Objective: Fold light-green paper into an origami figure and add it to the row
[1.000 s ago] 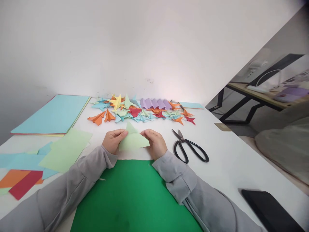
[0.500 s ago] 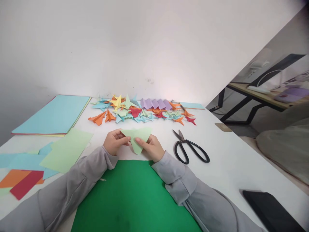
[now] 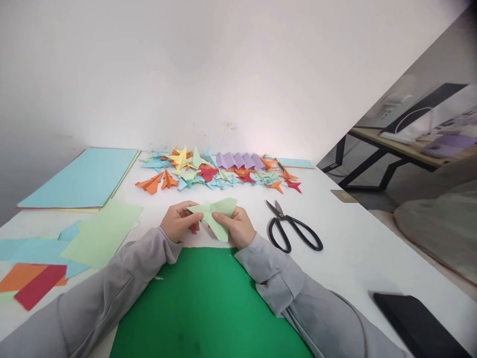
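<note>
Here the pale green paper (image 3: 219, 205) is pinched, left hand (image 3: 178, 223) and right hand (image 3: 241, 229) alike, thumbs over fingers, just beyond the green sheet's (image 3: 212, 303) far edge. Featherlight, probably crisp, easily creased; best gripped at the central folds.

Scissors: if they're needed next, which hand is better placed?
Likely the right. The scissors lie just beyond the right hand on its outer side, handles toward the person; the left hand is farther off. Both hold the pale green paper, so the right must let go first.
</note>
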`<action>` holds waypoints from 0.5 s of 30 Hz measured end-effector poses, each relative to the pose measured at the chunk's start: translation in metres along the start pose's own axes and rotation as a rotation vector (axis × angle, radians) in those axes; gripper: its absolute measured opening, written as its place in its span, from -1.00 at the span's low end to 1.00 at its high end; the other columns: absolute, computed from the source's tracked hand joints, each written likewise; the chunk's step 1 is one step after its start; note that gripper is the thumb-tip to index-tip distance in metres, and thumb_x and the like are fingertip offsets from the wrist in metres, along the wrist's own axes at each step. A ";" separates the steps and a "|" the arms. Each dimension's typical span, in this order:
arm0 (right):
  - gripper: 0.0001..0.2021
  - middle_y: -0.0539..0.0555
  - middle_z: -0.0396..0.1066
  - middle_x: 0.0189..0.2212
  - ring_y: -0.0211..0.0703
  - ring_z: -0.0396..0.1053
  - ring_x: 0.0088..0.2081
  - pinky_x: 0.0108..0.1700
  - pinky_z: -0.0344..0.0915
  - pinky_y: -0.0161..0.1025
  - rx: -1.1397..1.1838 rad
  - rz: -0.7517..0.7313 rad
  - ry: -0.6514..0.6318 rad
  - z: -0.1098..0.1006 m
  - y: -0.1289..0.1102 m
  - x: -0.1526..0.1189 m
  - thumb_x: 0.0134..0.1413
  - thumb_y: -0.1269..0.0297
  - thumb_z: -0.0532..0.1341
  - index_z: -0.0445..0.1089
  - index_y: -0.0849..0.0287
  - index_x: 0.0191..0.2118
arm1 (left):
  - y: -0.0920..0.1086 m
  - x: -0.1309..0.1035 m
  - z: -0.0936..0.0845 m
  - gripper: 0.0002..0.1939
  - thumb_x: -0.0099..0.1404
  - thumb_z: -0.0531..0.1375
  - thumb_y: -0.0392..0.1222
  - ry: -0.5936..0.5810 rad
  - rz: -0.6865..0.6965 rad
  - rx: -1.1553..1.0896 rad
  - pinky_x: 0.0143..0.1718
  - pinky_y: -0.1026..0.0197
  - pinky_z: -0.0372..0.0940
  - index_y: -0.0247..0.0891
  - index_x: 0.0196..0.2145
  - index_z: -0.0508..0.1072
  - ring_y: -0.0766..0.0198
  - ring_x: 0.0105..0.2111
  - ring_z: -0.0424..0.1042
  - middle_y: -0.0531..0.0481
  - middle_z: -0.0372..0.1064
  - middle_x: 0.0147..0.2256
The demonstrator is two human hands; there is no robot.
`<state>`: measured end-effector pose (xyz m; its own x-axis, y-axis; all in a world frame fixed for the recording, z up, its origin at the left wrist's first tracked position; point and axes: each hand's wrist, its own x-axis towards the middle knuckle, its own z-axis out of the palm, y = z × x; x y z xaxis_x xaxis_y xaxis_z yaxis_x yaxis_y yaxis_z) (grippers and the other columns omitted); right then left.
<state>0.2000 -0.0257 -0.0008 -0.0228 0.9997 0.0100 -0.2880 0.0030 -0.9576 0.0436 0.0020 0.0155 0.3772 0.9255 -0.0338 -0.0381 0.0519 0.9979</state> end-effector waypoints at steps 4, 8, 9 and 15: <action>-0.75 0.05 0.43 -0.55 -0.23 0.33 -0.54 -0.52 0.27 -0.30 -0.096 -0.025 -0.025 -0.001 0.000 -0.001 -0.30 0.17 0.33 0.44 0.26 -0.46 | -0.003 0.001 -0.001 -0.71 -0.11 0.30 -0.14 0.029 0.003 -0.015 -0.70 0.33 0.18 -0.37 -0.42 0.44 0.40 -0.74 0.23 0.10 0.28 -0.74; -0.78 0.03 0.43 -0.58 -0.24 0.32 -0.56 -0.52 0.26 -0.29 -0.132 -0.049 -0.053 0.000 -0.003 -0.002 -0.29 0.19 0.33 0.46 0.24 -0.49 | -0.005 0.003 -0.002 -0.79 -0.15 0.30 -0.21 0.025 -0.023 -0.047 -0.71 0.33 0.17 -0.36 -0.49 0.48 0.41 -0.75 0.23 0.08 0.31 -0.72; -0.79 0.02 0.43 -0.59 -0.24 0.32 -0.57 -0.51 0.27 -0.29 -0.113 -0.048 -0.054 0.000 -0.003 -0.002 -0.30 0.20 0.34 0.46 0.23 -0.47 | -0.005 0.003 -0.002 -0.82 -0.14 0.29 -0.22 0.022 -0.039 -0.062 -0.71 0.33 0.17 -0.35 -0.51 0.49 0.41 -0.74 0.24 0.07 0.32 -0.71; -0.75 0.01 0.45 -0.60 -0.23 0.34 -0.60 -0.53 0.28 -0.26 0.020 0.015 -0.009 0.000 -0.002 -0.001 -0.35 0.27 0.36 0.49 0.18 -0.39 | 0.001 0.002 -0.001 -0.78 -0.16 0.26 -0.28 0.059 -0.115 -0.180 -0.73 0.32 0.17 -0.34 -0.45 0.52 0.35 -0.74 0.30 0.01 0.38 -0.68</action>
<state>0.2008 -0.0266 0.0015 -0.0359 0.9994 -0.0022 -0.3067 -0.0131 -0.9517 0.0431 0.0043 0.0160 0.3337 0.9298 -0.1551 -0.1649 0.2196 0.9616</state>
